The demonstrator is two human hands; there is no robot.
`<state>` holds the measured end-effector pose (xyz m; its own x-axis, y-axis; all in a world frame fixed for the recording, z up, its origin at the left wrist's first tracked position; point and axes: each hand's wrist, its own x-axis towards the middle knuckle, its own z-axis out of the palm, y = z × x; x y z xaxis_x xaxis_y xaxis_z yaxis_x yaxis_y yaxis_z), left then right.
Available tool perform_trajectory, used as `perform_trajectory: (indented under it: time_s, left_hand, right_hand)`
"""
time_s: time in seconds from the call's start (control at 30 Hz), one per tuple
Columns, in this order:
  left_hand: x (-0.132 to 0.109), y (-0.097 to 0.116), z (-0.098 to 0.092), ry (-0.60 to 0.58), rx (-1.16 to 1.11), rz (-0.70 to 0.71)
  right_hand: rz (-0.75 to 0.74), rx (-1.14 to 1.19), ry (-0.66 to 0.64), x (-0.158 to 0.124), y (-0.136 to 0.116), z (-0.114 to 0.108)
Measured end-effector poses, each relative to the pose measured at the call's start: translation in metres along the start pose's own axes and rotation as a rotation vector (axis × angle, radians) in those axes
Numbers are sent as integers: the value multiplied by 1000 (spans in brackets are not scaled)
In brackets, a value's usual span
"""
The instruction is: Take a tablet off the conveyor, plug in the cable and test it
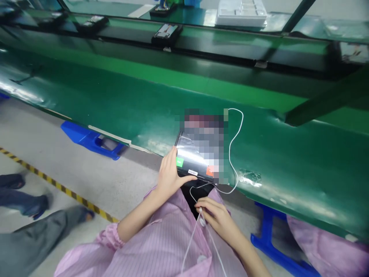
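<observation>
The tablet [190, 154] lies at the counter [115, 107] edge, long axis 10-to-4 o'clock; the left hand [170, 175], nearer, grips its 7 o'clock corner, fingers pressed together, while the right hand [219, 219] pinches the cable [235, 154] at 5 o'clock.

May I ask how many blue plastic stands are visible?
2: one stand left of the left hand, another stand right of the right hand; a leftmost blue sliver may be another.

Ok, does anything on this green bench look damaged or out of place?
Yes. The green mat has a crumpled, shiny patch just right of the tablet, perhaps tape or a tear. The tablet lies askew at the near edge, gripped by the left hand; the right hand pinches a white cable.
</observation>
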<state>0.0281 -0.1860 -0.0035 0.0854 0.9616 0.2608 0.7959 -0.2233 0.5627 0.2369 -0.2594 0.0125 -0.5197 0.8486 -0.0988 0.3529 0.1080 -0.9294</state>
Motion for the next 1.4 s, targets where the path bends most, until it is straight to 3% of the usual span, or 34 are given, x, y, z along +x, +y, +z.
perform_trajectory:
  time_s: [0.23,0.53,0.83,1.07,1.3,1.4]
  left_hand:
    - [-1,0,0,5,-2,7]
    - [0,-1,-10,-68,-135,-77]
    - [10,-6,-11,-100,-202,22]
    - [14,-4,-12,-86,-222,44]
    - [15,-4,-10,-86,-197,52]
    - [14,-5,-10,-102,-197,46]
  right_hand:
    - [-161,-139,240,-15,-1,-10]
    - [-370,-192,245,5,-42,-30]
    - [-546,-8,237,41,-87,-56]
    - [-538,77,180,40,-81,-56]
    - [-507,100,216,44,-75,-59]
    - [-507,60,152,43,-73,-58]
